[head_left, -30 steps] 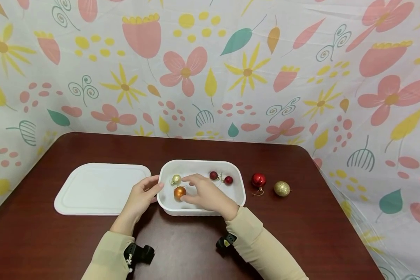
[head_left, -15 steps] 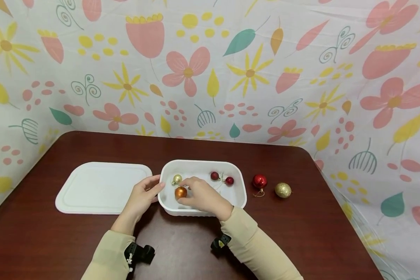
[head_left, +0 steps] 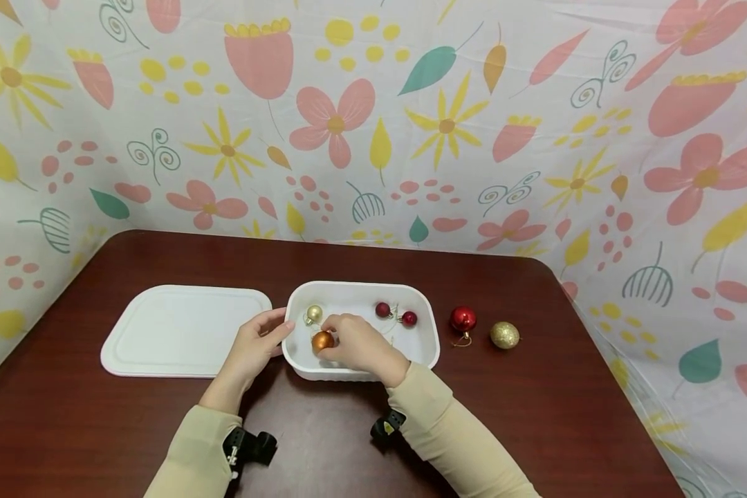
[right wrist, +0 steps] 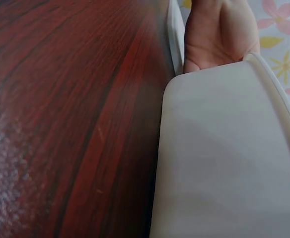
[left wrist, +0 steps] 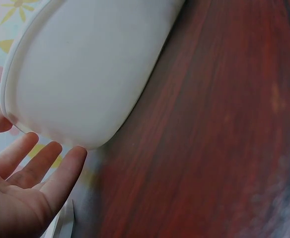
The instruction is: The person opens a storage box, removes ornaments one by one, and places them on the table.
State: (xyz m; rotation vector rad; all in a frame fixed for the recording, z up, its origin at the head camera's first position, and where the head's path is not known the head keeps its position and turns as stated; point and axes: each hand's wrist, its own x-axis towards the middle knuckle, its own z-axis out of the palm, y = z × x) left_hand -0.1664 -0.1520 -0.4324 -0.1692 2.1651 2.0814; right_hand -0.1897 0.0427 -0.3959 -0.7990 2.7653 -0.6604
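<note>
A white plastic box (head_left: 361,374) stands on the table with small Christmas baubles inside. My left hand (head_left: 256,344) holds its left end, thumb at the rim and fingertips against the outer wall. Inside, my right hand (head_left: 362,344) pinches an orange bauble (head_left: 321,342) between thumb and fingers near the left end. A pale gold bauble (head_left: 314,313) lies just behind it. Two dark red baubles (head_left: 382,310) rest toward the right end. In the right wrist view the box wall (right wrist: 224,148) hides my right hand; the left hand (right wrist: 219,34) shows beyond it.
Left of the box lies a flat white lid (head_left: 183,332). A shiny red bauble (head_left: 463,319) and a glittery gold bauble (head_left: 505,335) sit on the dark wooden table (head_left: 324,443) to its right. A flowered curtain (head_left: 373,124) hangs behind.
My right hand has moved slightly left, and its thumb and fingers have closed in on the orange bauble. The left hand stays at the box's end.
</note>
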